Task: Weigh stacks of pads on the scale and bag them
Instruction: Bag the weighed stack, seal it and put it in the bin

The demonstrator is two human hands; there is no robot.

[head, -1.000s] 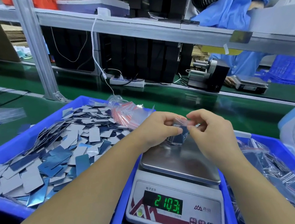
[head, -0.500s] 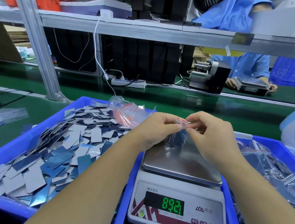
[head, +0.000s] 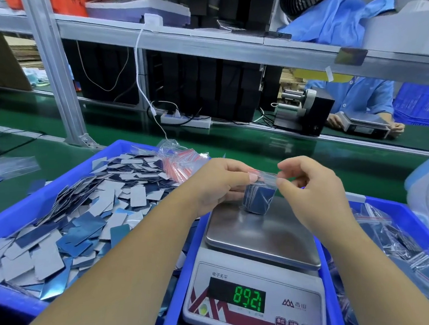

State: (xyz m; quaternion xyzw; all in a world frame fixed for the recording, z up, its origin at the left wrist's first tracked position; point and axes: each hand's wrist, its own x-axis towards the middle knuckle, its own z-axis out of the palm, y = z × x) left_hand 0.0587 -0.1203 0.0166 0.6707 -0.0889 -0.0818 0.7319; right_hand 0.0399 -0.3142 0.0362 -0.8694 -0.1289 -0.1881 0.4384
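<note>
Our left hand (head: 220,185) and right hand (head: 311,187) pinch the top of a small clear zip bag of dark blue pads (head: 259,197). It hangs between them, its bottom resting on the steel pan of the white digital scale (head: 261,238).

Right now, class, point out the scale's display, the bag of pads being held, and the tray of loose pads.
Display (head: 249,302), head view: on the green digits.
Bag (head: 259,200), head view: on the blue pads inside.
Tray (head: 3,219), head view: on its blue left wall.
</note>
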